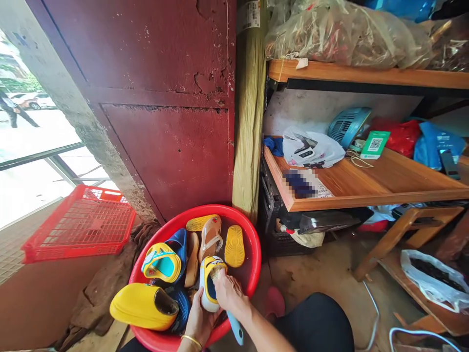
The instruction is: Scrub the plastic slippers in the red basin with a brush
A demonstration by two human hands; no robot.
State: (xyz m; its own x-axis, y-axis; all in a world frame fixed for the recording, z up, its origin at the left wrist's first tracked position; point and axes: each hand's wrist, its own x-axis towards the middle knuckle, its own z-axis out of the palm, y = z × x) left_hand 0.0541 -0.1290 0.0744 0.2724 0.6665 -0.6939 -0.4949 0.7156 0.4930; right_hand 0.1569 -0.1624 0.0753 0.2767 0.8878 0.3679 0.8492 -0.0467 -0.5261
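My left hand (198,315), with a gold-coloured bracelet at the wrist, grips a small yellow and white clog (204,286) from below and the side. In my right hand (230,292) is a scrubbing brush (235,330), its light blue handle pointing down toward me. The brush head is inside the clog's opening, mostly hidden by my fingers. Both hands are over a red basin (255,244) of dark water. Around the clog lie a yellow sandal with teal lining (161,262), a blue slipper (179,239), a tan sandal (211,233) and a yellow slipper (235,246). A large yellow clog (137,308) rests across the left rim.
A red plastic crate (80,230) stands left of the basin, beside a maroon metal door (172,151). To the right, a wooden shelf (337,181) holds bags and a blue fan (348,126). A wooden stool (406,234) and a white bag (436,278) are at lower right.
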